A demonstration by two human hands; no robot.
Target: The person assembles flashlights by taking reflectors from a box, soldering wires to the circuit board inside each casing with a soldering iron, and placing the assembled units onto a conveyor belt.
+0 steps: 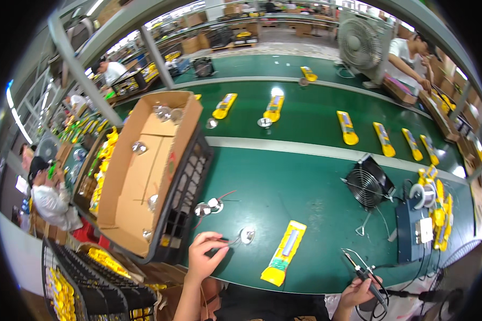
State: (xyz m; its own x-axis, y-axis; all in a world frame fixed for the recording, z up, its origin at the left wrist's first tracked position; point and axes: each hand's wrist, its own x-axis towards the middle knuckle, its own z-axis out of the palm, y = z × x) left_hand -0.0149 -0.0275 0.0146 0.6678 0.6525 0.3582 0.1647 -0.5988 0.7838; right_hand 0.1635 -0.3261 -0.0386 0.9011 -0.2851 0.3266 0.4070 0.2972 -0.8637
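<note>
My left hand (pixel 204 255) pinches thin wires that lead to a small shiny round reflector (pixel 247 235) lying on the green table. My right hand (pixel 357 292), near the table's front edge, grips a soldering iron (pixel 363 274) with its tip pointing up and away to the left. Between the hands lies a yellow plastic housing (pixel 293 233), slanted, with a green circuit board and a pale rectangular part in it. More reflectors with red and dark wires (pixel 202 209) sit beyond my left hand.
A cardboard box (pixel 124 198) holding a few reflectors rests on a black crate (pixel 183 195) at left. A small black fan (pixel 368 184), a blue-grey soldering station (pixel 407 235) and a solder spool (pixel 424 195) stand at right. Yellow housings (pixel 347 128) lie along the green belt (pixel 305 107). Co-workers sit farther off.
</note>
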